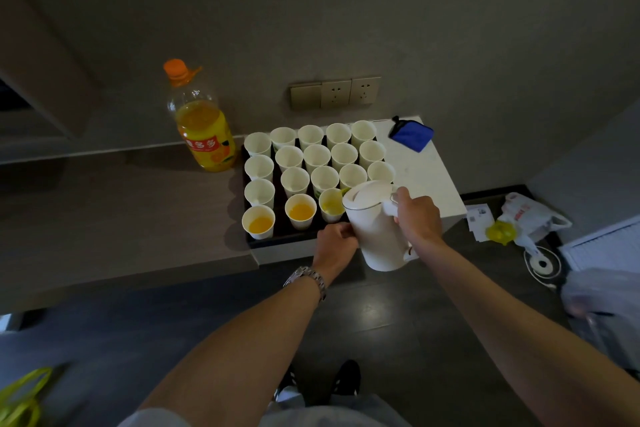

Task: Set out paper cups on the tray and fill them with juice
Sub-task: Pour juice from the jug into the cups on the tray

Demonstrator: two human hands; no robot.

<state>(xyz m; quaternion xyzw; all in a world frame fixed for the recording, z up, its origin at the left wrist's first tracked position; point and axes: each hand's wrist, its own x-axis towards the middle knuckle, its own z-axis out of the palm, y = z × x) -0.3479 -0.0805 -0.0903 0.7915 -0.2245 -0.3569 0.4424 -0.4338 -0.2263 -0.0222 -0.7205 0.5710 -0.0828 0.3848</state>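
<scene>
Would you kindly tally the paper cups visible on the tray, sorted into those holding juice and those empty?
Cups with juice: 3
Empty cups: 15
Total in view: 18. The jug may hide more at the front right.

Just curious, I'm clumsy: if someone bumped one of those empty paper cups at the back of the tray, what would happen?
An empty cup is probably very light and would likely tip, knocking neighbours since they stand packed on the tray. Its thin paper wall may dent if squeezed.
</scene>
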